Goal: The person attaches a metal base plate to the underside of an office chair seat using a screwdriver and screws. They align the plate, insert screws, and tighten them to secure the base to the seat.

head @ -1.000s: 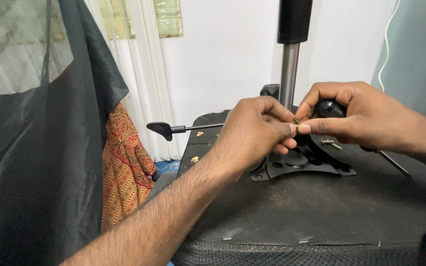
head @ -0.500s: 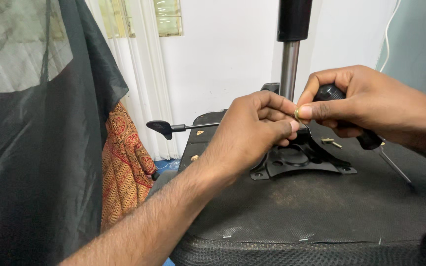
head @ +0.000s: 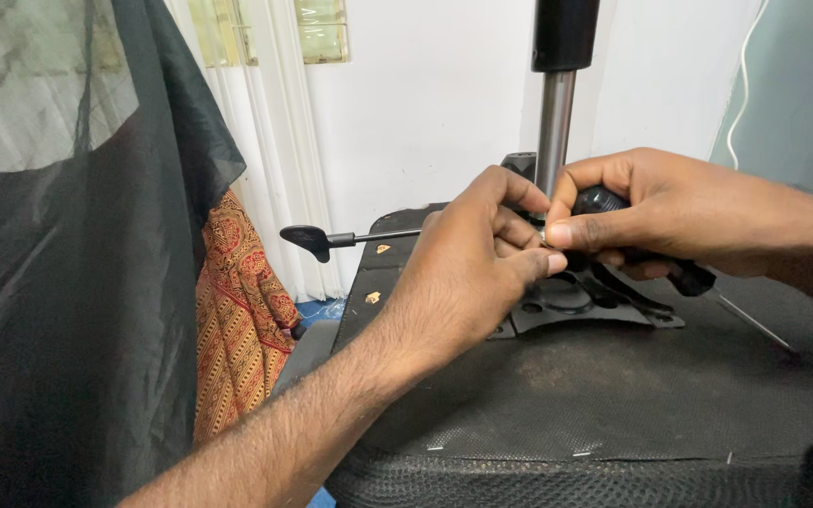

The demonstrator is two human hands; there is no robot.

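An upturned black chair seat (head: 613, 404) lies in front of me, its black metal mechanism plate (head: 576, 306) bolted on top. A chrome gas-lift column (head: 554, 122) rises from the plate. My left hand (head: 472, 273) reaches in from the lower left, fingertips pinched on a small metal piece (head: 543, 241) just above the plate. My right hand (head: 670, 212) comes from the right and grips a black-handled screwdriver (head: 691, 278), whose thin shaft points down to the right. Its thumb and forefinger meet my left fingertips at the small piece. Most of the piece is hidden by the fingers.
A black-tipped adjustment lever (head: 317, 240) sticks out left from the seat. A dark sheer cloth (head: 68, 282) hangs at the left over a patterned orange fabric (head: 237, 310). Behind stand a white wall, white curtains (head: 265, 141) and a pale green panel (head: 792, 94).
Both hands have risen a little from the mechanism plate and stayed pinched together, and the screwdriver handle now shows more below my right hand.
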